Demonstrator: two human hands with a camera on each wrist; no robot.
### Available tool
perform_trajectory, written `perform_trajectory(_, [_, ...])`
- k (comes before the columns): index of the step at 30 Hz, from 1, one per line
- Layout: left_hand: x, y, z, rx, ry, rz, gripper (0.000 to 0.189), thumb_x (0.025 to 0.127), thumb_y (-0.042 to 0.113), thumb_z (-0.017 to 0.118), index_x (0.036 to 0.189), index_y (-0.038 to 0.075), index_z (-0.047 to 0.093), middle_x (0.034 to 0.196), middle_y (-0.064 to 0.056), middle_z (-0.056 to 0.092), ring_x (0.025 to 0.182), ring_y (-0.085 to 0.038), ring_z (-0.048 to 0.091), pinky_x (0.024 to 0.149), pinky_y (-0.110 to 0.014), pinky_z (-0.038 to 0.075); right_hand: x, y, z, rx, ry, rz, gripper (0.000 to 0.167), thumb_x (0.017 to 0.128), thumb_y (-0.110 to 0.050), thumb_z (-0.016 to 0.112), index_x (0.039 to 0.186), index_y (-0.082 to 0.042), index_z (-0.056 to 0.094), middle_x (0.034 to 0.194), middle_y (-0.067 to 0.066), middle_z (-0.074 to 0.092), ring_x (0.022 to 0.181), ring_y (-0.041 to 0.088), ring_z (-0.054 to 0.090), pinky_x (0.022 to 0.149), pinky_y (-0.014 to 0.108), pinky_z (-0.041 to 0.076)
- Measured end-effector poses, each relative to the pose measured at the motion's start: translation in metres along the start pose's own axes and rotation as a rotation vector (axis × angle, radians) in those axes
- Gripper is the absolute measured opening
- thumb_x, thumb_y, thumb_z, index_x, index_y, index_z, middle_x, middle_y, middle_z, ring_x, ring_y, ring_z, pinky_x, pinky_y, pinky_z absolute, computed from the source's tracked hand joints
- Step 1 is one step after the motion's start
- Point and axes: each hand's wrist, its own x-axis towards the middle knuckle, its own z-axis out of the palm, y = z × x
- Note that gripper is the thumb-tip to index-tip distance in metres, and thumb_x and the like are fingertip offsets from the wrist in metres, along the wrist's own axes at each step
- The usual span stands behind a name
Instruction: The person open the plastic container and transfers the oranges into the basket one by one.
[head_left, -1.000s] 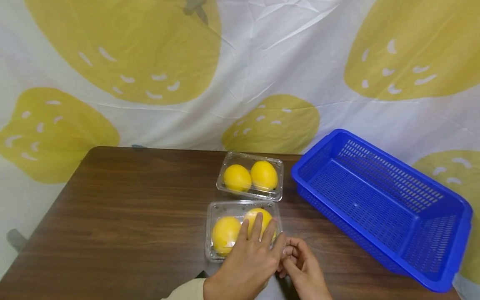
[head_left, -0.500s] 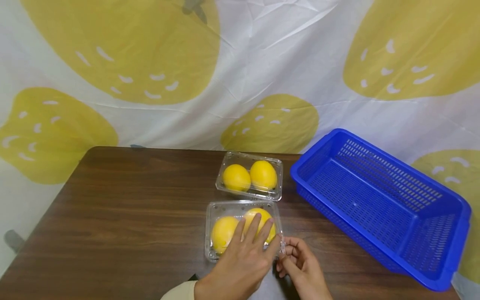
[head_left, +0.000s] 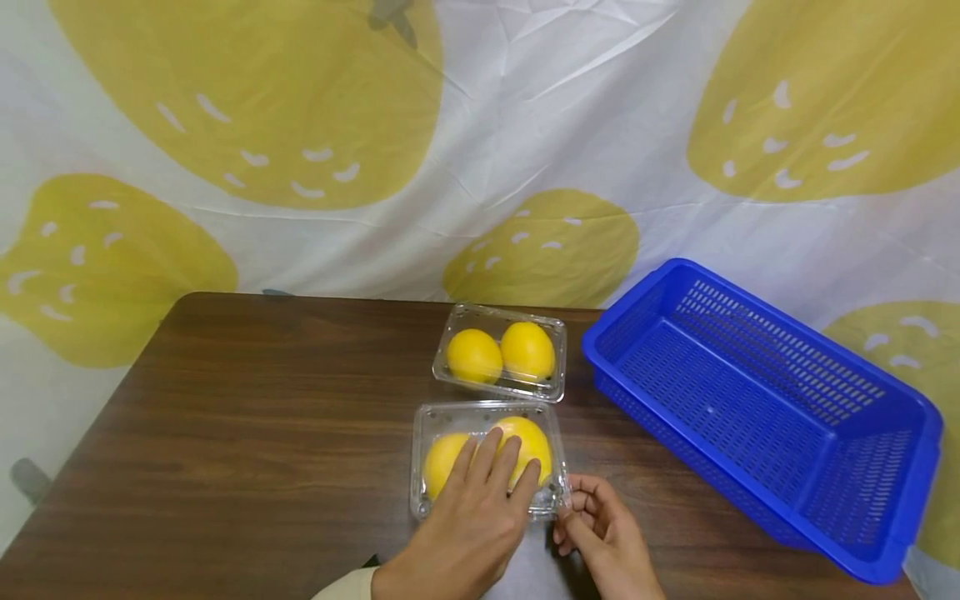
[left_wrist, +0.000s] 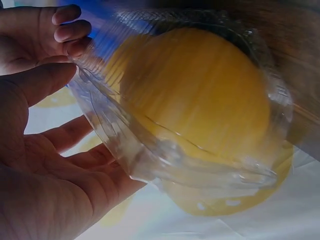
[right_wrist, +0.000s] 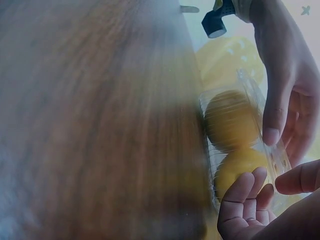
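A clear plastic clamshell box (head_left: 555, 417) with two round yellow fruits (head_left: 528, 450) inside lies near the front of the table. Across its lid rests my left hand (head_left: 461, 529), fingers extended and spread, partly covering the fruits. My right hand (head_left: 611, 542) is at the box's front right corner, with curled fingers and thumb pinching the rim. In the left wrist view, the left thumb (left_wrist: 52, 82) touches the box edge close to the right fingertips (left_wrist: 72, 32). Just behind stands a second clear box (head_left: 498, 312), also with two yellow fruits (head_left: 527, 350).
A large blue perforated basket (head_left: 708, 467) stands at the right, angled across the table corner. The brown wooden table (head_left: 262, 433) extends to the left. A white cloth with yellow fruit prints (head_left: 540, 242) hangs behind the table's back edge.
My left hand has slid left and slightly toward me over the lid, uncovering more of the right fruit and the box's right side. The right hand stays at the corner.
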Motion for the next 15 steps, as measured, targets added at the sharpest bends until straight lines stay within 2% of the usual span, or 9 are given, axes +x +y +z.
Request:
perform_trajectory(6, [-0.009,-0.006,0.003,-0.032,0.066,-0.035,0.048,0.095,0.033,0.081,0.136,0.010,0.071,0.141,-0.019,0.063,0.129,-0.038,0.062,0.108,-0.051,0.056,0.000,0.000,0.000,-0.007,0.000,0.001,0.032,0.098,0.016,0.061,0.130,0.018,0.055,0.092,0.010,0.068,0.069,0.013,0.063,0.059,0.028,0.059])
perform_trajectory(15, [-0.022,-0.016,0.005,-0.061,0.087,-0.072,0.055,0.093,0.043,0.082,0.136,0.011,0.070,0.142,-0.019,0.063,0.130,-0.039,0.058,0.111,-0.056,0.050,0.000,0.000,0.000,-0.012,-0.001,-0.002,0.032,0.098,0.016,0.061,0.129,0.017,0.056,0.093,0.011,0.067,0.068,0.014,0.063,0.059,0.028,0.059])
